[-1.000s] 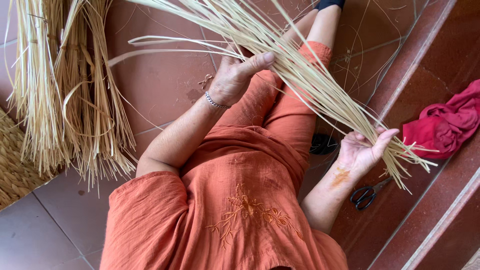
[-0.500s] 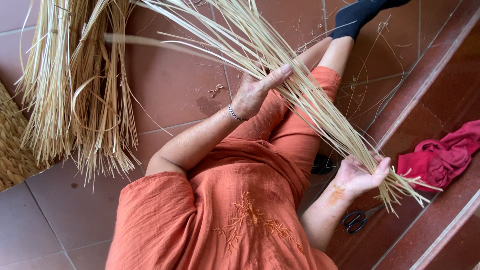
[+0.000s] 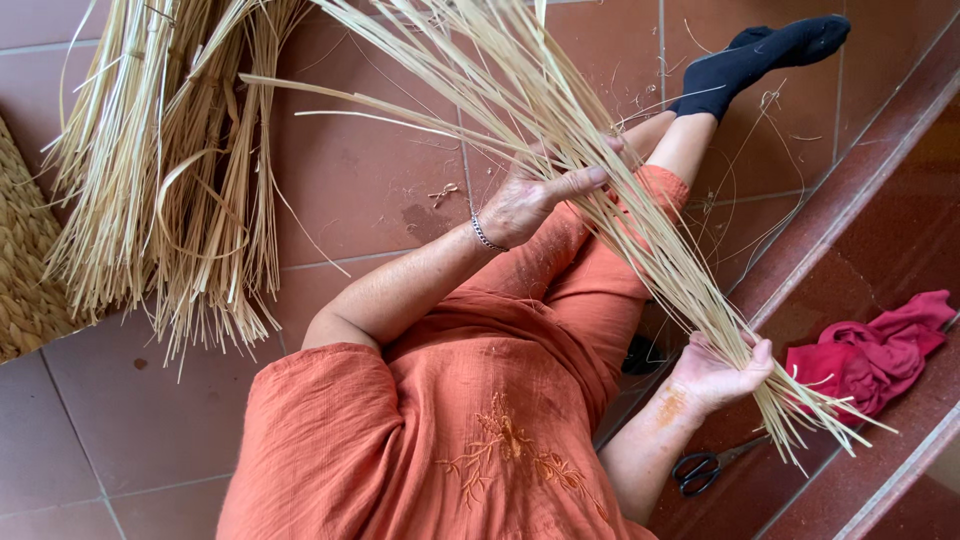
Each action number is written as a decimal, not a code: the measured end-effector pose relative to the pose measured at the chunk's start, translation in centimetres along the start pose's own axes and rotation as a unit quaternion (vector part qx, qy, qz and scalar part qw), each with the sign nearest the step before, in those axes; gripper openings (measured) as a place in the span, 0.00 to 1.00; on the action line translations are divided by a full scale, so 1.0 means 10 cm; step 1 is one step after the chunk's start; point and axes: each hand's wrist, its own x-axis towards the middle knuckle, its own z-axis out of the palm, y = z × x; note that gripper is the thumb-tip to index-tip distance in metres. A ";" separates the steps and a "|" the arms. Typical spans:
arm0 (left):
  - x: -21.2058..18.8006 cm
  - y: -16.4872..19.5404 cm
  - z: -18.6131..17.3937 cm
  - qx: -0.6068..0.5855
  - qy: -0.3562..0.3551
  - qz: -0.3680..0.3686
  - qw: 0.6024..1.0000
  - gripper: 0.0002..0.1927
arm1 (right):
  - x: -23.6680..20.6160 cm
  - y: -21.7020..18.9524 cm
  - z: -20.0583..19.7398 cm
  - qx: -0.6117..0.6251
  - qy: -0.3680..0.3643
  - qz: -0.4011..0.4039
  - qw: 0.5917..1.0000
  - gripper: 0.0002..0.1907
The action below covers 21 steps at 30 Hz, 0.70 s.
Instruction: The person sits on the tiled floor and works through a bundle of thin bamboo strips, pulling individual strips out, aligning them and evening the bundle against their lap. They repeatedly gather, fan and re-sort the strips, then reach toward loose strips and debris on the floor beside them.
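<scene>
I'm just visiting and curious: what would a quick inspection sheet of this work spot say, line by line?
Surface: terracotta tile floor with a raised step along the right side.
Job's things: a long bundle of pale straw stalks slanting across the lap.
Clutter: loose straw sheaves on the floor, a woven mat edge, a red cloth, black scissors, stray fibres.
Grip: left hand closed around the bundle's middle; right hand cupped under its lower end, stalks running through the palm.
Cables: nothing seen.
Surroundings: the person sits on the floor in orange clothing, one black sock stretched out.
</scene>
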 end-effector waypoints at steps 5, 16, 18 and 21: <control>0.00 -0.07 -0.05 -0.041 0.006 -0.003 0.999 0.17 | -0.03 -0.03 0.08 -0.053 -0.015 -0.035 0.998 0.19; 0.00 -0.07 -0.21 -0.222 0.000 0.023 0.975 0.23 | -0.10 -0.02 0.20 0.048 -0.019 -0.015 0.999 0.18; 0.01 -0.07 -0.27 -0.189 0.003 0.006 0.982 0.25 | -0.12 -0.01 0.21 0.054 -0.016 -0.016 0.998 0.17; 0.05 -0.04 -0.37 -0.192 0.033 0.009 0.981 0.28 | -0.15 0.00 0.14 0.044 0.005 -0.022 0.999 0.16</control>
